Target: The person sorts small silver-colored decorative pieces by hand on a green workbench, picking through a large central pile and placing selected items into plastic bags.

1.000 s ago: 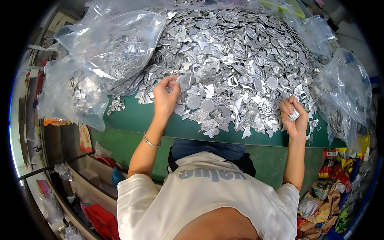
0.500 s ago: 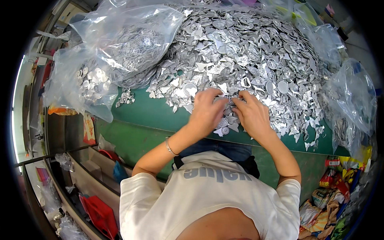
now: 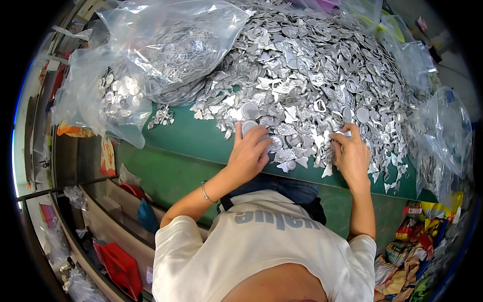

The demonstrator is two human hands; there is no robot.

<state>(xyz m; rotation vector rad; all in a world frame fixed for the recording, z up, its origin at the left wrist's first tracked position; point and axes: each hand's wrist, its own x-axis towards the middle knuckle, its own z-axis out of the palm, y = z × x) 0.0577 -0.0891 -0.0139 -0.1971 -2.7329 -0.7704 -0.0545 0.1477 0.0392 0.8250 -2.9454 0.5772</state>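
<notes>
A large heap of small silver metal castings in mixed shapes covers the table. At the heap's near left edge my left hand is closed around the near side of a round metal disc, index finger along its left side. A second round disc lies just beyond it. Farther right, my right hand pinches a small flat metal piece between thumb and fingers; its exact shape is partly hidden. Looser castings lie between my hands near the table edge.
Clear plastic bags of metal parts and round discs stand at the left. A small cluster of parts lies beside them on the green table. Another plastic bag hangs at the right. Shelving with a red bin is at lower left.
My hands have moved apart from close together at the heap's near edge. The left went slightly left onto the disc; the right went right and now pinches a piece.
</notes>
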